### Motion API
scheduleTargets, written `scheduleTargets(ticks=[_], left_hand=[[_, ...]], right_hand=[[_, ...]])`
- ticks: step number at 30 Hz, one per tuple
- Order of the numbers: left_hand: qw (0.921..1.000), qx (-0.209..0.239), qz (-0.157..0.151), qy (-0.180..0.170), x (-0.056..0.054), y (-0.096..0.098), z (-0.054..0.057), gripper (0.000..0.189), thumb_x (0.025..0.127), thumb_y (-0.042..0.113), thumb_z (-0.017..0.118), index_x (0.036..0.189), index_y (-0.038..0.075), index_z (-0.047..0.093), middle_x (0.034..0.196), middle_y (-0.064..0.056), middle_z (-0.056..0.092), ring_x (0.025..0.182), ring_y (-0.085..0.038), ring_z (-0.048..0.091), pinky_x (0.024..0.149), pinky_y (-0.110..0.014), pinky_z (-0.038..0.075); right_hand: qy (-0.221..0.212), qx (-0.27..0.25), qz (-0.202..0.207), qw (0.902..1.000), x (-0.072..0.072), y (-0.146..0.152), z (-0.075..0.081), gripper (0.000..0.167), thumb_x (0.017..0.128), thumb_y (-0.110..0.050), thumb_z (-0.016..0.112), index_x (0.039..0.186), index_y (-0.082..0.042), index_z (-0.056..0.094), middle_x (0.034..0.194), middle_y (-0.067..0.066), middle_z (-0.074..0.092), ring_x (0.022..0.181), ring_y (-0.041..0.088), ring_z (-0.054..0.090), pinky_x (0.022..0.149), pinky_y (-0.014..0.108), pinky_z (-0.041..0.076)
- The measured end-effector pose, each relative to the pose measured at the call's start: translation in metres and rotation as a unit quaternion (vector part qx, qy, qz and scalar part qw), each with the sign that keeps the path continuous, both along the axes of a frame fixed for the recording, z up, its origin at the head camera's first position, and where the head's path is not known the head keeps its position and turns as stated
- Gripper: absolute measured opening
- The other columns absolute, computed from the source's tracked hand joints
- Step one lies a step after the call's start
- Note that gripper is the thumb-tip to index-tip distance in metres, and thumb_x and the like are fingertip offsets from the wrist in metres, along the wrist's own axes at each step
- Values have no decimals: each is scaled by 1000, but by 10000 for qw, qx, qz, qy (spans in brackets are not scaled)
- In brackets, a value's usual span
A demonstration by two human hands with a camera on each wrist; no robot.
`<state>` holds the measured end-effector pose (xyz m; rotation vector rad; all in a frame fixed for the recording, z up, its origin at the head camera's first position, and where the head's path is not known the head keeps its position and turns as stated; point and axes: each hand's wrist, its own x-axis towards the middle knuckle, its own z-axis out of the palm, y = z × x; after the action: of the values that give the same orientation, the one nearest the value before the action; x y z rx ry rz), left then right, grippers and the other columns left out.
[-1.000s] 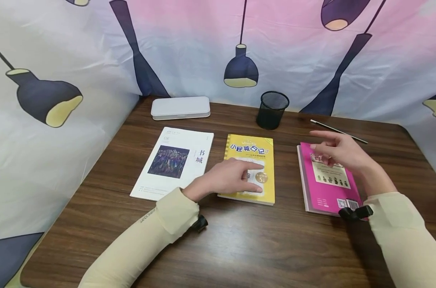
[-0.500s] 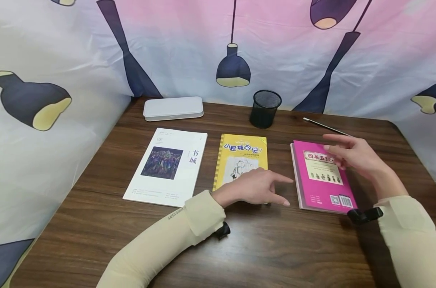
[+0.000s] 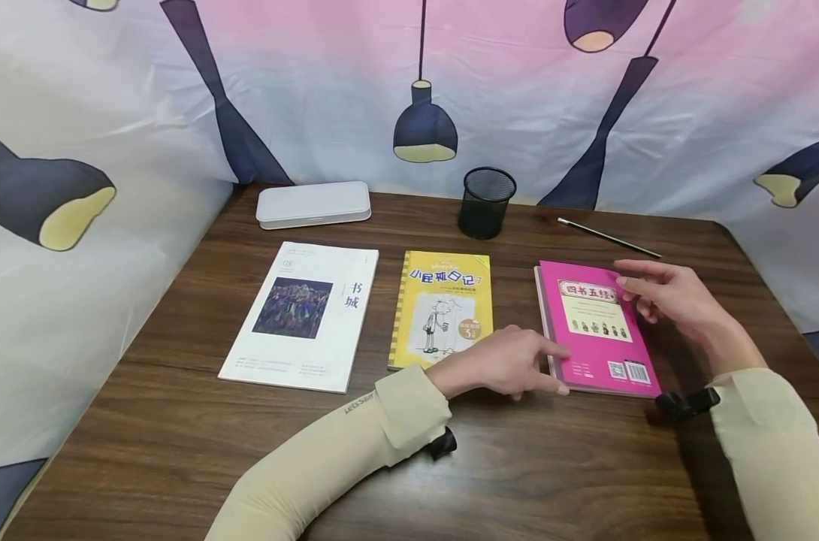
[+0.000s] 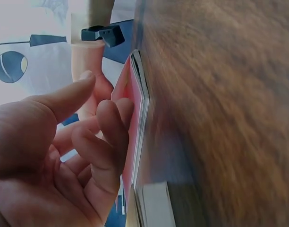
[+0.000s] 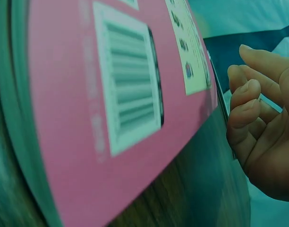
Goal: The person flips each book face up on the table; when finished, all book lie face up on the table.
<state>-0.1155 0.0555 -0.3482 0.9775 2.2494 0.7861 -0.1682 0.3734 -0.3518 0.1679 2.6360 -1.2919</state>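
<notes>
A pink book with a barcode and a row of small figures on its cover lies flat on the table, right of centre. My left hand is at its lower left corner, index finger and thumb pointing right and apart, the other fingers bent. In the left wrist view that hand has its fingertips close to the pink cover and nothing in its grasp. At the book's upper right edge is my right hand, index finger extended and thumb near the cover. The right wrist view has this hand holding nothing.
A yellow book lies left of the pink one, partly behind my left hand. Further left is a white book. Along the back are a white case, a black mesh pen holder and a pencil.
My left hand has moved right, from over the yellow book to the pink book's lower left corner. My right hand has shifted from above the pink book to its right edge. The view has turned slightly right.
</notes>
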Motion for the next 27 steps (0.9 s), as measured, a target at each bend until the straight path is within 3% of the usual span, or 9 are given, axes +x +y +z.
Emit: scheduleTargets(ticks=[6, 12, 21, 27], left_hand=[[9992, -186, 355, 54, 7, 9, -3, 55, 100, 35, 74, 152, 25, 59, 58, 4, 56, 44, -7, 58, 47, -18, 46], [9971, -406, 555, 338, 15, 15, -8, 46, 103, 32, 71, 148, 22, 63, 61, 7, 61, 42, -4, 59, 46, -17, 50], [9966, -326, 752, -76, 18, 20, -11, 54, 105, 22, 68, 157, 24, 52, 60, 5, 63, 42, -5, 60, 47, -19, 53], [9964, -181, 808, 183, 14, 19, -15, 48, 105, 18, 67, 153, 24, 59, 58, 3, 58, 41, -5, 56, 45, -17, 49]], right_hand=[[-48, 110, -74, 9999, -4, 6, -5, 61, 107, -37, 64, 157, -6, 48, 85, -14, 66, 64, 13, 55, 61, 27, 52], [-156, 274, 52, 9995, -6, 13, -7, 60, 107, -40, 63, 156, -8, 50, 86, -7, 62, 63, 14, 53, 62, 27, 51], [-327, 388, 115, 9986, -8, 18, -11, 63, 107, -40, 63, 158, -8, 48, 76, -5, 57, 60, 12, 47, 56, 28, 44], [-464, 423, 174, 9979, -11, 19, -11, 62, 107, -35, 64, 160, -9, 45, 73, -4, 56, 60, 13, 46, 56, 28, 44]])
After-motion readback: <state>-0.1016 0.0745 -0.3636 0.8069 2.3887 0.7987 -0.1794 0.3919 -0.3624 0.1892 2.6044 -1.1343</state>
